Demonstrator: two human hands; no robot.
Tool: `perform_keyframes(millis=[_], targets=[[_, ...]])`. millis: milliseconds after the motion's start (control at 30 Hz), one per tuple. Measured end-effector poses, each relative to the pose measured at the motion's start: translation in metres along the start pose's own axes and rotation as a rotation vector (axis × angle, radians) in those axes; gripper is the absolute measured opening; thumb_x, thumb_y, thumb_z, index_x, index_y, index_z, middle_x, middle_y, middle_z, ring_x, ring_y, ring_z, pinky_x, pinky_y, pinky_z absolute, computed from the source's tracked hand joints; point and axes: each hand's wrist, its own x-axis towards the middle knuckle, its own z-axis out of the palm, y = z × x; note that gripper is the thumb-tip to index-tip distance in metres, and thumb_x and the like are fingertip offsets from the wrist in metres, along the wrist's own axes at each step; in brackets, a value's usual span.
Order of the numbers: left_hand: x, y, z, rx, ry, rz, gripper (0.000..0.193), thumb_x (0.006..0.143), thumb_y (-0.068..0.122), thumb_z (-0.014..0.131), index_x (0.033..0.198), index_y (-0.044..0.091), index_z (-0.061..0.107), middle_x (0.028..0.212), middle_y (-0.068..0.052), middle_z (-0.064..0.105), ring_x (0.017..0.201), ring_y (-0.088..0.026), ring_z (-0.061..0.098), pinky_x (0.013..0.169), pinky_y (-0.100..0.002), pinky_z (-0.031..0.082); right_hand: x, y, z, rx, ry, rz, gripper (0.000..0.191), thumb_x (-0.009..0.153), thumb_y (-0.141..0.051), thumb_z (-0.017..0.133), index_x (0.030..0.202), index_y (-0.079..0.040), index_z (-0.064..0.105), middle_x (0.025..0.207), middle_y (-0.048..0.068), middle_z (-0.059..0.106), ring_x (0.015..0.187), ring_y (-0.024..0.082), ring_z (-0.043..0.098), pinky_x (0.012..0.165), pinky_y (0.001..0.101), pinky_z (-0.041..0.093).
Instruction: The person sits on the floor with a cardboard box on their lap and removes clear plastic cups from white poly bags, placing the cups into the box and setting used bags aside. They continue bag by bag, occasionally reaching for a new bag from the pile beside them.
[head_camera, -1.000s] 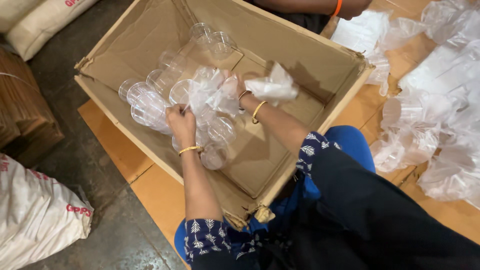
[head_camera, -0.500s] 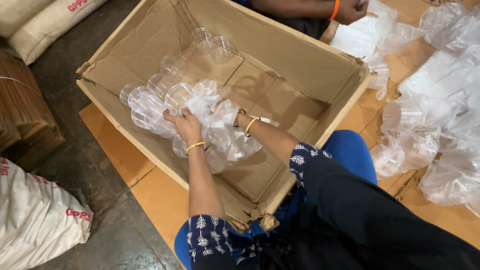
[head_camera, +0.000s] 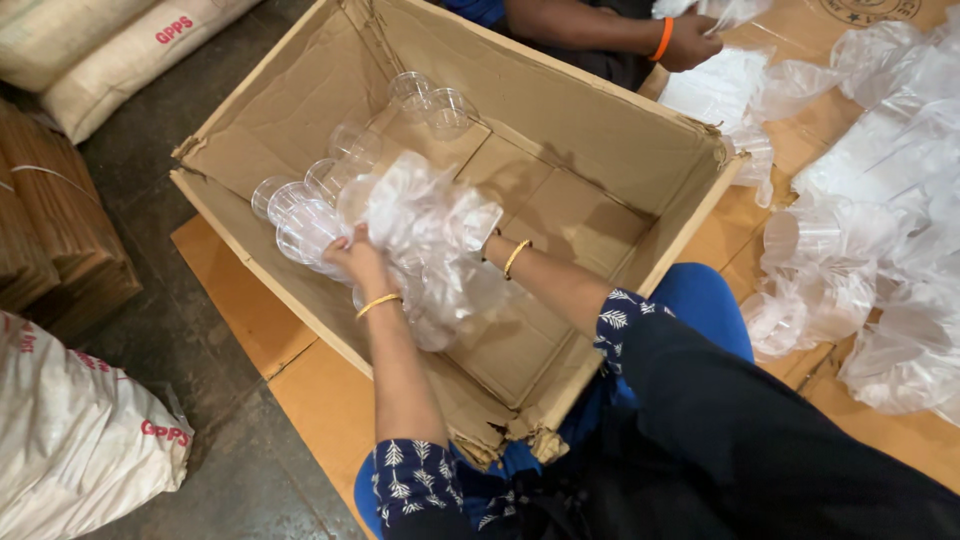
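Note:
A large open cardboard box (head_camera: 600, 130) lies before me. Stacks of clear plastic cups (head_camera: 300, 215) in thin plastic sleeves rest along its left wall. My left hand (head_camera: 358, 262) grips the end of one bagged cup stack (head_camera: 430, 230) inside the box. My right hand is mostly hidden behind that same bag; only its wrist with a gold bangle (head_camera: 516, 257) shows, pressed against the stack's right end.
Another person's hand (head_camera: 690, 45) with an orange wristband holds plastic at the top. Piles of bagged clear cups (head_camera: 870, 250) cover the cardboard sheets on the right. White sacks (head_camera: 70, 440) and stacked brown material (head_camera: 50, 240) sit at the left on the concrete floor.
My right hand dropped from above the box's middle down to the bagged stack. Both hands have pushed the stack toward the left wall beside the other cups.

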Motion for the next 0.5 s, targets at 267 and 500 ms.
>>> perform_keyframes(millis=[267,500], targets=[[-0.013,0.023,-0.022,-0.462,-0.307,-0.257,0.037,0.093,0.02,0.069,0.125,0.015,0.051,0.123,-0.006,0.059,0.107,-0.023,0.063,0.075,-0.038,0.055,-0.002,-0.013,0.0,-0.028,0.024,-0.021,0.027,0.097,-0.027,0.061,0.113,-0.006,0.068,0.1,0.01,0.07,0.088,0.026,0.066,0.082,0.0413,0.055],[-0.031,0.022,-0.035,-0.623,-0.426,-0.441,0.062,0.078,0.043,0.07,0.132,0.015,0.054,0.134,-0.007,0.06,0.121,-0.029,0.06,0.102,-0.053,0.051,-0.02,-0.023,-0.015,-0.156,0.101,-0.153,0.02,0.096,-0.02,0.062,0.11,-0.006,0.067,0.094,0.011,0.069,0.085,0.029,0.067,0.077,0.0417,0.055]])
